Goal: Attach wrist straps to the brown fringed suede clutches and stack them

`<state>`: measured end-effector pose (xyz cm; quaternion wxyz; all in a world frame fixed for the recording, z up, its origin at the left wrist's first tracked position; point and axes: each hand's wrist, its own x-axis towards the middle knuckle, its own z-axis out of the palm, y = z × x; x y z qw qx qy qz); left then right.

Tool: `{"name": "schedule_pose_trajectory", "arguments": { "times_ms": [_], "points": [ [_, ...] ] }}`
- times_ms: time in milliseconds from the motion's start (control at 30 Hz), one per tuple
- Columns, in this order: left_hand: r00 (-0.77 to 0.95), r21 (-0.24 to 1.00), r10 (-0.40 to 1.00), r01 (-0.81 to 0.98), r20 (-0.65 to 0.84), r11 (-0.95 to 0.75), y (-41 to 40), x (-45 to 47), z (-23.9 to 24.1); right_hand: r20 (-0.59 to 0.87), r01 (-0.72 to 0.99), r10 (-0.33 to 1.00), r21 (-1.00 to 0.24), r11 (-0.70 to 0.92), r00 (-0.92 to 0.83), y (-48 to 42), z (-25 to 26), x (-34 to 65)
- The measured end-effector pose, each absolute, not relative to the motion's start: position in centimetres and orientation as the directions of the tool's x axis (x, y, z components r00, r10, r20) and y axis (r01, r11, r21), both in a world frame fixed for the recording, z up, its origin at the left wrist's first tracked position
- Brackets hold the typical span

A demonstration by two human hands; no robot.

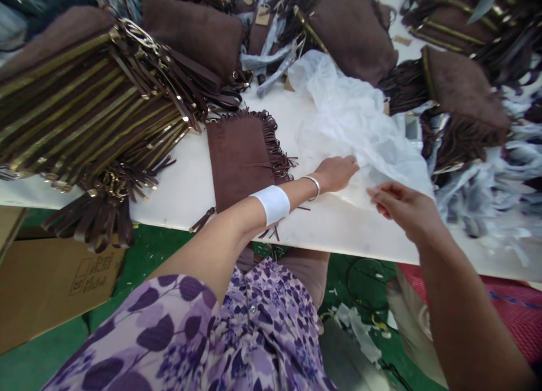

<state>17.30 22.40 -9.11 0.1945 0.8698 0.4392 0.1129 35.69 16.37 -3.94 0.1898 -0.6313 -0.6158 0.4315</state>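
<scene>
A thin, crumpled, translucent white sheet [351, 103] lies on the table ahead of my hands; whether it is tissue paper or plastic I cannot tell. My left hand [336, 173] is closed on its near left part. Close by on the right, my right hand [404, 207] has its fingers pinched together at the sheet's near edge. A flat brown fringed pouch [239, 159] lies left of the hands, its fringe along the top and right side. My left forearm passes over the pouch's lower corner and hides part of it.
Brown pouches with gold zips [84, 103] are stacked at the left, straps hanging over the edge. More brown pouches [351, 32] lie at the back and right. Loose plastic wrapping [478, 193] covers the right side. A cardboard box [63, 283] stands below the table [169, 201].
</scene>
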Motion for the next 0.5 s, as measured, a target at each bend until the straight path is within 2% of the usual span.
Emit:
{"name": "schedule_pose_trajectory", "arguments": {
  "times_ms": [100,167,233,300,367,433,500],
  "points": [
    [0.536,0.618,0.841,0.638,0.073,-0.460,21.8,16.5,-8.2,-0.414,0.437,0.891,-0.847,-0.302,-0.188,13.4,-2.1,35.5],
    [0.506,0.748,0.848,0.500,0.158,-0.438,20.2,15.0,-6.6,-0.386,0.403,0.875,-0.880,-0.253,-0.293,11.9,-1.0,35.0],
    [0.537,0.867,0.827,0.318,0.169,-0.384,17.8,12.8,-4.6,-0.374,0.426,0.821,-0.886,-0.180,-0.432,11.0,-0.1,34.1],
    [0.646,0.958,0.758,0.158,0.084,-0.241,15.3,10.2,-2.7,-0.361,0.452,0.754,-0.887,-0.096,-0.549,10.6,0.8,32.5],
    [0.732,0.996,0.681,0.078,-0.021,-0.053,12.8,7.6,-1.5,-0.341,0.474,0.706,-0.881,-0.009,-0.621,10.4,1.4,30.6],
    [0.713,0.992,0.691,0.069,-0.122,0.103,10.5,5.1,-1.0,-0.318,0.486,0.691,-0.872,0.055,-0.649,10.2,1.6,28.4],
    [0.609,0.975,0.764,0.077,-0.211,0.208,8.3,2.8,-1.0,-0.296,0.468,0.710,-0.882,0.052,-0.638,9.7,1.2,26.2]
  ]
}}
